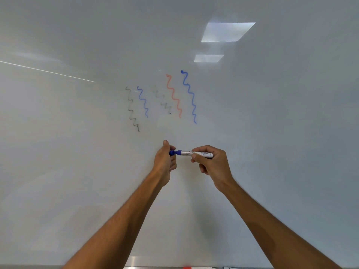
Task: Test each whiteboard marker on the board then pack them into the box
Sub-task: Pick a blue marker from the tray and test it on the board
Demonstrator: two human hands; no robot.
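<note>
A blue whiteboard marker [186,153] lies level in front of the whiteboard [272,123]. My right hand [210,164] grips its white barrel. My left hand [165,159] pinches the blue cap [171,153] at the marker's left end; the cap touches the marker's blue neck, and I cannot tell whether it is fully seated. Above the hands the board carries several wavy test lines: a black one [132,109], a short blue one [143,101], a faint grey one [163,100], a red one [173,96] and a long blue one [190,97]. No box is in view.
The board's metal tray [134,262] runs along the bottom edge. A marker with a red part [187,267] lies there, mostly cut off by the frame. Ceiling lights reflect on the board at the upper right.
</note>
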